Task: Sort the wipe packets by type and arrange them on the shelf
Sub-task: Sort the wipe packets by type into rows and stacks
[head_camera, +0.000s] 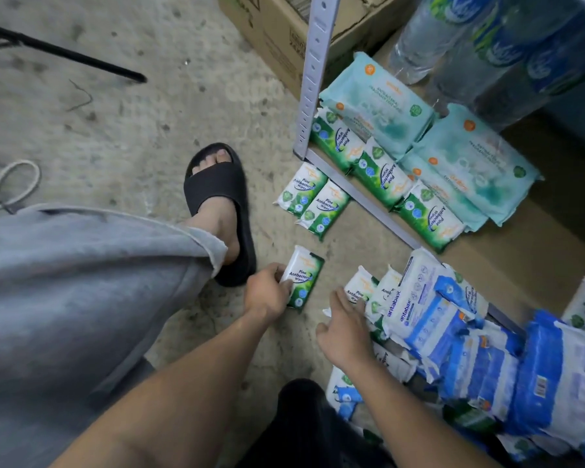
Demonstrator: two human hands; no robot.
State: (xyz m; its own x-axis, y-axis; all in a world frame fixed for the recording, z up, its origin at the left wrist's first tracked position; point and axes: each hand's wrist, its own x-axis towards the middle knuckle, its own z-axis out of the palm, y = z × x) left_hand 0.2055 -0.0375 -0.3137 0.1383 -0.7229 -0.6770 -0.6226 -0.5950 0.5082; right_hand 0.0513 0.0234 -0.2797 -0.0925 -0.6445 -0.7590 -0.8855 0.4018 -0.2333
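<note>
My left hand grips a green pine wipe packet by its lower left edge, just above the concrete floor. My right hand reaches with straight fingers onto a pile of mixed packets, touching a green packet beside a blue-and-white antabax packet. Two green packets lie on the floor by the shelf post. On the low shelf stand three green packets in a row, with teal packets behind them.
A grey metal shelf post rises at the shelf corner, cardboard boxes behind it. Water bottles stand at the shelf's back. My foot in a black sandal and grey trouser leg are left of the packets. A black rod crosses the floor.
</note>
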